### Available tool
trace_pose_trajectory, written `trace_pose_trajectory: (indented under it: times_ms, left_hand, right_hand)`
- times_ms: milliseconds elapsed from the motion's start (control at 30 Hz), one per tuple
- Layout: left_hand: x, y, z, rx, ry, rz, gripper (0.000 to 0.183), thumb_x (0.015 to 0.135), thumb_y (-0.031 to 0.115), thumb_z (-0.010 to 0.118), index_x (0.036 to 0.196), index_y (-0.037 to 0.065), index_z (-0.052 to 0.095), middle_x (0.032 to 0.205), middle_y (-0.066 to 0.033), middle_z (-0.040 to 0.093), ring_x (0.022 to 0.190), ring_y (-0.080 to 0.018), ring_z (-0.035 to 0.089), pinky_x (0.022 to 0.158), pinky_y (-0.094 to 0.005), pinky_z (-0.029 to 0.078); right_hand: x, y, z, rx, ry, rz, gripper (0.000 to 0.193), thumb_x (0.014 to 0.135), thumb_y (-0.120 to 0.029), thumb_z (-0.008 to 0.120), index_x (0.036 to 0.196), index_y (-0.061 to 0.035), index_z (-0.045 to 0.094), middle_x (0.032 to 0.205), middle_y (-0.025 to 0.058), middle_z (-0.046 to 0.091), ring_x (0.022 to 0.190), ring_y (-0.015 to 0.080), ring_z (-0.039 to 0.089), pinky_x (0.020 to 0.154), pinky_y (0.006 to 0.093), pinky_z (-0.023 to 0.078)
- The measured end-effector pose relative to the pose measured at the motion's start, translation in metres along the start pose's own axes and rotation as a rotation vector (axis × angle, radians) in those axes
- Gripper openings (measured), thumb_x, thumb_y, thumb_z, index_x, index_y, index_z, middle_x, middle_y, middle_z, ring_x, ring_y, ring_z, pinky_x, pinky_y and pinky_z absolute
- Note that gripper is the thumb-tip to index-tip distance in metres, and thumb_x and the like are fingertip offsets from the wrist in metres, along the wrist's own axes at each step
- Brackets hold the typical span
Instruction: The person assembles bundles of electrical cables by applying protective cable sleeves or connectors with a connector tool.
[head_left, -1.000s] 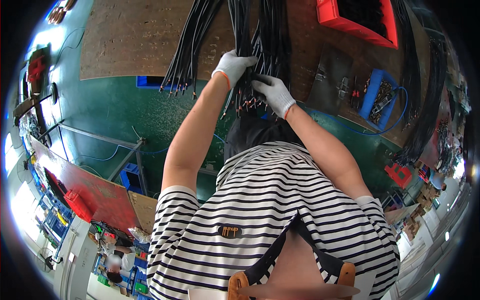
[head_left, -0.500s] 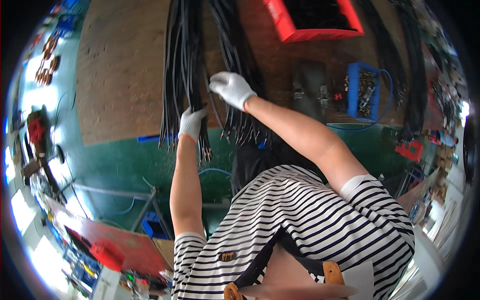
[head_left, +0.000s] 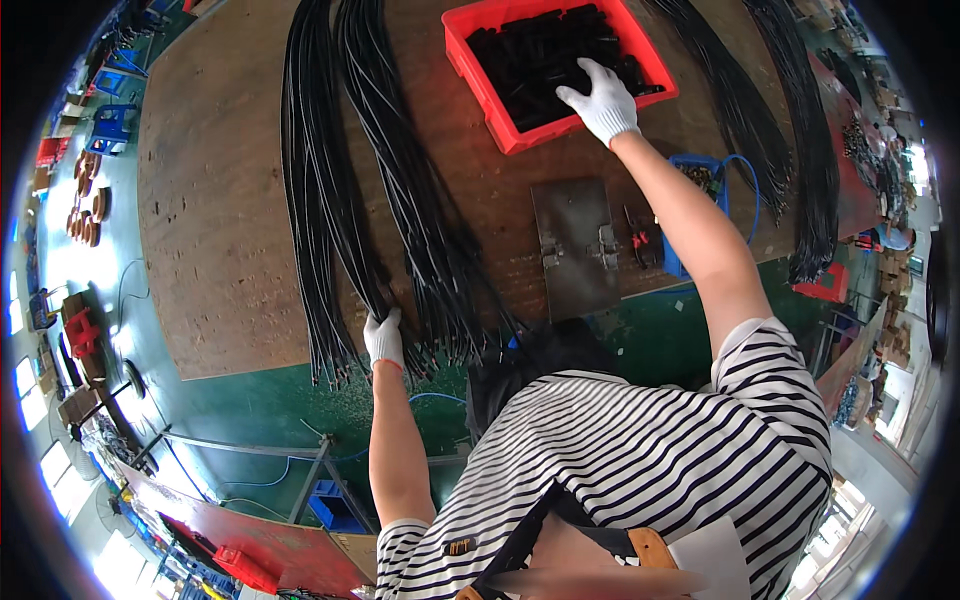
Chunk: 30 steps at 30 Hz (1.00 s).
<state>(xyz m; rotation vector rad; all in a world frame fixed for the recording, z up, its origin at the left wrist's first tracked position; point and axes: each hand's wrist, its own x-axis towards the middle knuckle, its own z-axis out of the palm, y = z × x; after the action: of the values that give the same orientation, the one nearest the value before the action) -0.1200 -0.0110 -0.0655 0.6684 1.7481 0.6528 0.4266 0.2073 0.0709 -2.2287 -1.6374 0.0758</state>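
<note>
My left hand [head_left: 384,342], in a white knit glove, is closed round black cables near the lower ends of the left-hand cable bundle [head_left: 318,190]. A second bundle of black cables [head_left: 415,210] lies just to its right, the ends fanning out at the table's near edge. My right hand [head_left: 604,102], gloved too, reaches over a red plastic bin [head_left: 538,137]. Its thumb and fingers are spread, with nothing seen between them. Heaped inside the bin are small black parts [head_left: 520,62], too dark to make out singly.
A dark metal plate with clamps [head_left: 572,250] lies on the brown wooden table [head_left: 220,200], beside red-handled pliers [head_left: 640,240]. Under my right forearm is a blue bin [head_left: 675,262] of small metal pieces. More black cable bundles [head_left: 735,95] run along the right.
My right hand has left the cables and moved right and away from me to the red bin, its fingers spreading. The left hand stays at the cable ends. The whole view has shifted.
</note>
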Motion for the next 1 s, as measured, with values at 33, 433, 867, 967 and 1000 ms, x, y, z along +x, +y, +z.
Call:
trace_pose_trajectory:
  times_ms: [33,433,867,967,1000]
  left_hand:
    - [-0.001,0.002,0.003,-0.032,-0.009,-0.046,0.022,0.095,0.013,0.073,0.115,0.004,0.077,0.094,0.0015,0.072,0.082,-0.0099,0.061,0.075,-0.0295,0.049]
    - [-0.012,0.014,0.016,0.061,0.096,-0.033,0.03,0.096,0.012,0.073,0.124,0.003,0.074,0.102,-0.0015,0.075,0.09,-0.0126,0.064,0.082,-0.0307,0.051]
    - [-0.014,0.015,0.018,0.096,0.141,-0.032,0.034,0.097,0.011,0.073,0.13,0.001,0.073,0.114,-0.0048,0.078,0.101,-0.0162,0.069,0.092,-0.0329,0.053]
    - [-0.011,0.01,0.02,0.111,0.149,-0.013,0.035,0.096,0.012,0.074,0.129,0.001,0.074,0.113,-0.0057,0.078,0.1,-0.0162,0.069,0.091,-0.0327,0.053]
    - [-0.011,0.008,0.019,0.109,0.157,0.005,0.035,0.096,0.013,0.075,0.128,0.001,0.074,0.112,-0.0062,0.078,0.099,-0.0163,0.069,0.09,-0.0327,0.053]
  right_hand:
    - [0.018,0.004,0.005,-0.038,-0.044,-0.017,0.08,0.086,-0.058,0.079,0.151,-0.0174,0.057,0.148,0.0182,0.062,0.133,0.0427,0.06,0.108,0.052,0.053]
    - [0.163,-0.092,0.098,0.224,-0.493,0.722,0.13,0.074,-0.087,0.072,0.171,-0.0153,0.023,0.171,0.028,0.031,0.151,0.0449,0.045,0.12,0.0539,0.044]
    - [0.129,-0.118,0.105,-0.145,-0.529,0.481,0.101,0.077,-0.068,0.083,0.164,-0.042,0.037,0.167,0.0156,0.031,0.152,0.0517,0.032,0.106,0.0667,0.05]
    - [0.124,-0.101,0.095,-0.129,-0.586,0.331,0.084,0.084,-0.053,0.081,0.16,-0.0383,0.048,0.165,0.0164,0.035,0.146,0.0512,0.043,0.105,0.061,0.054]
    - [0.122,-0.094,0.091,-0.115,-0.557,0.23,0.077,0.085,-0.046,0.078,0.157,-0.037,0.052,0.162,0.0177,0.04,0.141,0.0498,0.049,0.104,0.0584,0.055]
